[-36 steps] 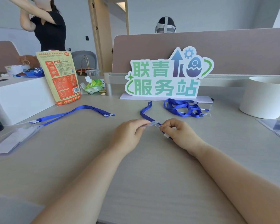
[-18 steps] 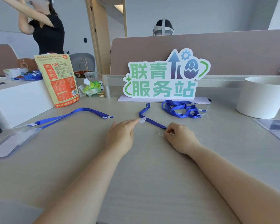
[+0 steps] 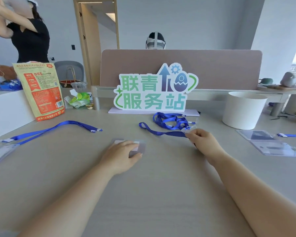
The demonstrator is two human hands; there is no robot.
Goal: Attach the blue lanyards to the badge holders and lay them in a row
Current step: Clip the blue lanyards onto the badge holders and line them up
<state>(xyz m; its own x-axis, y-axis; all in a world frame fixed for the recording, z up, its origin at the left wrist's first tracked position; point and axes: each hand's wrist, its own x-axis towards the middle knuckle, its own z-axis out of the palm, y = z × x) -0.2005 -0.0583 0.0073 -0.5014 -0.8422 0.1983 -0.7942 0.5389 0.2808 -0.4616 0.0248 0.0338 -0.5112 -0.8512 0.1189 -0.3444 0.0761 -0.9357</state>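
Observation:
My right hand [image 3: 204, 145] pinches the clip end of a blue lanyard [image 3: 161, 132] that trails left across the desk. My left hand [image 3: 120, 155] lies flat, fingers pressing a clear badge holder [image 3: 140, 147] on the desk. A tangle of more blue lanyards [image 3: 171, 121] sits just behind my right hand. At far left lies a badge holder [image 3: 0, 150] with a blue lanyard [image 3: 58, 127] attached. Two more clear badge holders [image 3: 272, 142] lie at the right, with a lanyard end [image 3: 290, 135] beside them.
A green and white sign [image 3: 152, 93] stands at the desk's back before a partition. A white bucket [image 3: 243, 110] is at back right. An orange snack bag [image 3: 39, 93] leans on a white box [image 3: 5, 110] at left. One person stands far left, another sits behind the partition.
My hands have parted. The left hand let go of the lanyard end and came down flat on a badge holder; the right hand moved right, still pinching the lanyard's clip end.

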